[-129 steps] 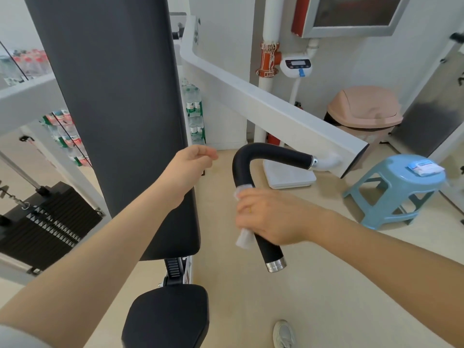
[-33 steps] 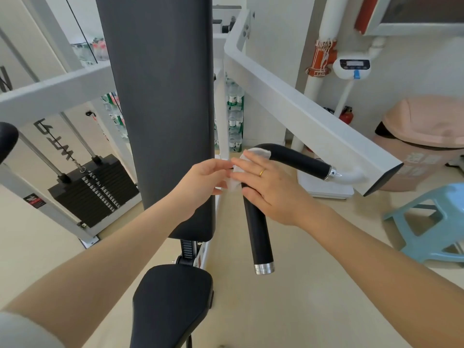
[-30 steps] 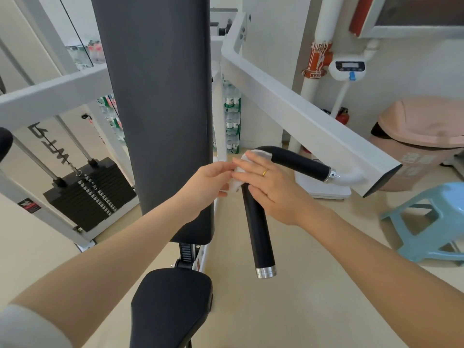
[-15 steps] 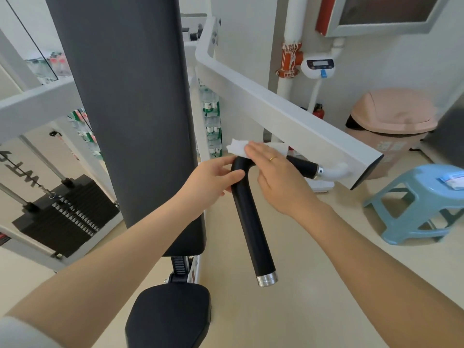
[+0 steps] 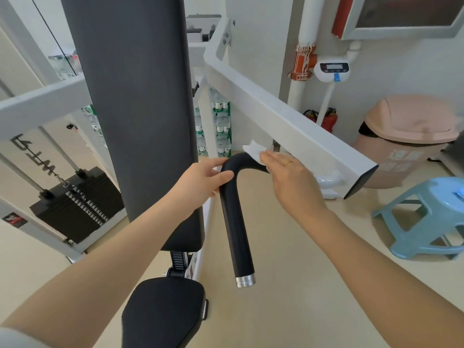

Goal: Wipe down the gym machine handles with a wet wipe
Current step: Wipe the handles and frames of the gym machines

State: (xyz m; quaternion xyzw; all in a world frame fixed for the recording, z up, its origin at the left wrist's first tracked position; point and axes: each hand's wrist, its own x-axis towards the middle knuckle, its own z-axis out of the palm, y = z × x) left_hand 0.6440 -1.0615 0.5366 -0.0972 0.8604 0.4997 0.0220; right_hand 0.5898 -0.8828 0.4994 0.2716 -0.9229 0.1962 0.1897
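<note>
Straight fingers [image 5: 272,156] of the right hand [image 5: 293,182] pressed the limp, light wet wipe [image 5: 253,149] flat on the rigid handle [image 5: 237,222], while the left hand [image 5: 200,180] steadied its bend.

Little is reading clearly here; large dark letters are showing sideways on the white frame post [image 5: 37,162] at the left, above the weight stack [image 5: 75,199], looking like "WL" plus one or two more characters, too cropped and turned to be sure; pale embossed characters are standing on the front of the pink bin [image 5: 404,159], appearing to be Chinese, too faint to make out; a red-and-black sticker [image 5: 14,219] is sitting low on the left frame, its print too small to tell; the grey display of the white scale head [image 5: 331,67] is showing no legible digits; the bottle labels [image 5: 221,106] are showing green and white only, their wording blurred.
</note>
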